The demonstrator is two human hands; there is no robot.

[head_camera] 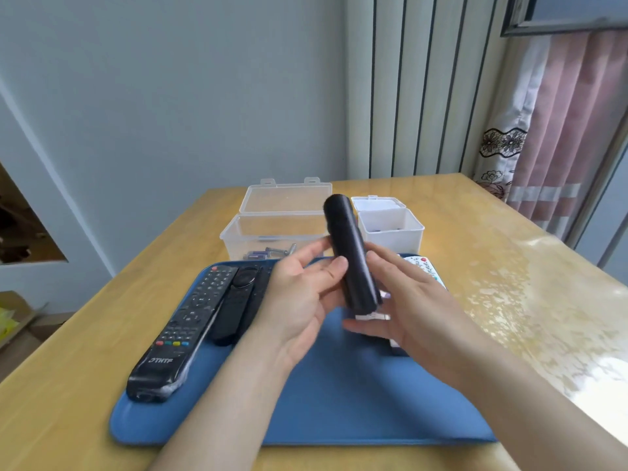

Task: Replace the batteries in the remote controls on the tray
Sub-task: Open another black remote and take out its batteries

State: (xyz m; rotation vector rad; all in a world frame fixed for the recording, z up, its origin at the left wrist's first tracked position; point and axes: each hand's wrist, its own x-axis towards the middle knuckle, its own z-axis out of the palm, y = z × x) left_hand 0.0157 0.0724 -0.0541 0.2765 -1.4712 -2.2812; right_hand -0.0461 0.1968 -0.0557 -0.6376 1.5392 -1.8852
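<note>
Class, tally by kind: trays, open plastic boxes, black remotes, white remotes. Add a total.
Trays: 1, blue tray
Open plastic boxes: 2, clear box, white box
Black remotes: 4, held remote, THTF remote, slim remote, half-hidden remote beside the left hand
White remotes: 1, white remote
Total: 8; dark thing under the right hand uncounted, too hidden

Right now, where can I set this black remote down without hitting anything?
The tray is bare across its near half, from the big remote on its left to its right edge. The table right of it is free. Crowded: the tray's far left and behind it, by the clear box and white box.
</note>
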